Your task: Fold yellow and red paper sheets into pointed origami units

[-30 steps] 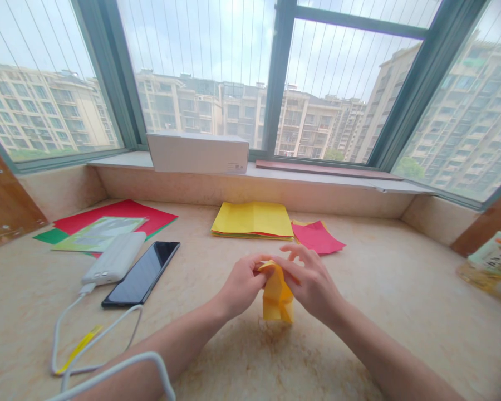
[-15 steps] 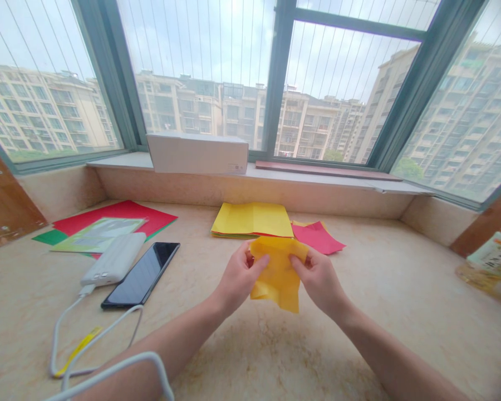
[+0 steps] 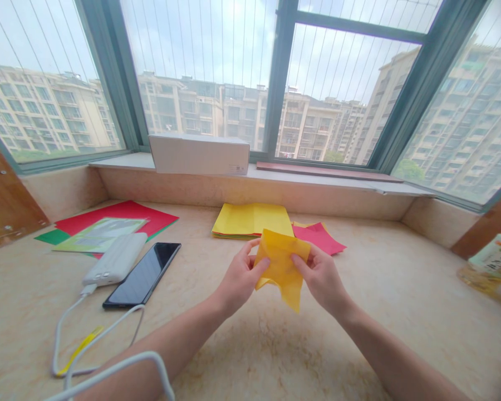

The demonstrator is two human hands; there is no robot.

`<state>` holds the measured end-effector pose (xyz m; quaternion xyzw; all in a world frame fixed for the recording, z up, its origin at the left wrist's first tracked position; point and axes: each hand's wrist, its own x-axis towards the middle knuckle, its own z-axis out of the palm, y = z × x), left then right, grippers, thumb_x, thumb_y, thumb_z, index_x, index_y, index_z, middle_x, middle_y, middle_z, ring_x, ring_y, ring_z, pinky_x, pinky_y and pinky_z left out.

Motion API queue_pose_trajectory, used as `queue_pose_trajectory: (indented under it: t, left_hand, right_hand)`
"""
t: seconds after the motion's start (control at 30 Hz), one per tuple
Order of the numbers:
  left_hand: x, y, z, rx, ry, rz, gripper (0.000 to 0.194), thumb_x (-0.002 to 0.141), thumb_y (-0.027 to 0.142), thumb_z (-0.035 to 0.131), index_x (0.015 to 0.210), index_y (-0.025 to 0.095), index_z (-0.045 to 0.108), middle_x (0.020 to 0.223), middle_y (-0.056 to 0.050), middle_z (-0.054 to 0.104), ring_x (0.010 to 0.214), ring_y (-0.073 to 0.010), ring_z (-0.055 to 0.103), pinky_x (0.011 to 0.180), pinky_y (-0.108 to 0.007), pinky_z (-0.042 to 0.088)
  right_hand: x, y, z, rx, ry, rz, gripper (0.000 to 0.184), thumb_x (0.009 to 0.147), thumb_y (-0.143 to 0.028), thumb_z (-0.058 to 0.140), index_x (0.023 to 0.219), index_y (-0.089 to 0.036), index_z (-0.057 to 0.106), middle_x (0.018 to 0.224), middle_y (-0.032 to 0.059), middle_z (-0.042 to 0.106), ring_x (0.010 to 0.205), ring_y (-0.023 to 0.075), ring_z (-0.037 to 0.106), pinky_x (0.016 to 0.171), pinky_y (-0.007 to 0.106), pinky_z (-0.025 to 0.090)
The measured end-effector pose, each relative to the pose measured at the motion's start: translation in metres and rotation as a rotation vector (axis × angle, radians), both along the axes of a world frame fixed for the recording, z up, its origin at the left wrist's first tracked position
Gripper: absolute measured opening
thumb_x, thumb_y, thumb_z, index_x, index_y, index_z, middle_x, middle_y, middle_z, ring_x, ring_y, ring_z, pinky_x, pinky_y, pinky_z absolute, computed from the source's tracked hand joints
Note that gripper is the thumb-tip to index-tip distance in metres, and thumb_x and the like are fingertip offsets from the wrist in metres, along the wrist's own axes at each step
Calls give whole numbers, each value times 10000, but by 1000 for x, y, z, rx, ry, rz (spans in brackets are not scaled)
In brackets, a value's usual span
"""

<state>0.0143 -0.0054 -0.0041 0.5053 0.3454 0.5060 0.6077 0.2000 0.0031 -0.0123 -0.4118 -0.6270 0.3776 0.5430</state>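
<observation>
A creased orange-yellow paper sheet [image 3: 280,264] hangs in the air above the marble windowsill counter [image 3: 384,312]. My left hand [image 3: 242,280] pinches its left edge between thumb and fingers. My right hand [image 3: 320,278] grips its right edge the same way. The sheet is soft and crumpled, with its lower corner drooping. Behind it lie a flat stack of yellow paper [image 3: 250,220] and a pink-red paper sheet [image 3: 319,238], both apart from my hands.
To the left lie red card [image 3: 121,217], a printed booklet [image 3: 100,234], a white power bank [image 3: 116,259], a black smartphone [image 3: 144,275] and white cables [image 3: 96,328]. A white box [image 3: 199,155] stands on the window ledge. A bottle [image 3: 495,262] stands at the right.
The orange-yellow paper has gone from a narrow folded shape to a wider opened sheet. My hands have moved apart, each holding one side, and the sheet has risen a little.
</observation>
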Motion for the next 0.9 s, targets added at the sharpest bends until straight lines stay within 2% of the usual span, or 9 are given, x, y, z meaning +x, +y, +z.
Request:
queue_pose_trajectory:
  t: [0.07,0.17,0.23,0.33,0.4,0.53,0.73,0.8,0.9]
  left_hand:
    - [-1,2,-3,5,15,-8,579,797,369,720,1274,146,480,849,-74,732,703,-187,692,645,-276,518]
    - [-1,4,-5,29,42,-51,433,795,409,715,1104,130,598,884,-89,728,762,-203,695,713,-301,526]
    - [-1,3,-6,56,105,-74,366,790,427,713,988,126,651,881,-84,718,785,-211,684,736,-306,521]
    - [0,2,-7,97,231,-54,330,793,438,700,875,119,685,800,-58,689,729,-193,641,645,-266,484]
    - [0,-1,-6,121,268,-31,321,804,435,685,808,115,684,733,-34,655,664,-160,595,582,-235,434]
    - [3,-6,-1,142,234,-62,305,819,417,669,751,119,664,689,-6,615,617,-123,540,555,-213,387]
    - [5,-11,2,127,158,-239,223,844,337,621,906,136,695,816,-49,682,755,-185,632,715,-287,491]
    - [2,-12,5,138,137,-311,203,841,296,605,939,149,705,873,-60,703,830,-207,654,805,-326,503]
    - [-3,-12,12,191,199,-388,220,856,317,593,949,159,714,925,-72,721,876,-216,665,827,-333,503]
  right_hand:
    - [2,0,0,106,-126,-84,367,888,-347,588,1220,-193,580,1139,113,695,998,254,679,833,401,568]
    - [7,-3,3,412,-433,-325,458,887,-284,599,1336,-241,520,1345,126,572,1246,292,537,1019,515,445]
    - [8,-7,7,598,-615,-414,388,891,-251,606,1278,-270,580,1409,109,510,1312,304,462,1079,550,358]
    - [5,-13,10,724,-773,-393,195,899,-229,614,1060,-298,698,1366,71,535,1279,305,475,1069,549,337]
    - [0,-17,9,743,-815,-341,132,891,-243,638,965,-307,727,1338,57,547,1257,305,482,1058,547,336]
    - [-5,-17,3,745,-791,-299,123,886,-273,657,961,-323,741,1341,56,536,1241,298,486,1042,539,346]
    - [0,-13,1,732,-788,-279,138,888,-250,651,972,-315,739,1366,64,532,1242,297,496,1070,567,301]
    - [0,-12,-1,697,-774,-224,150,896,-267,644,1009,-313,730,1304,71,588,1175,286,550,1052,562,319]
    - [1,-8,-7,590,-668,-175,171,895,-348,646,1028,-279,726,1074,73,680,1002,261,624,939,488,432]
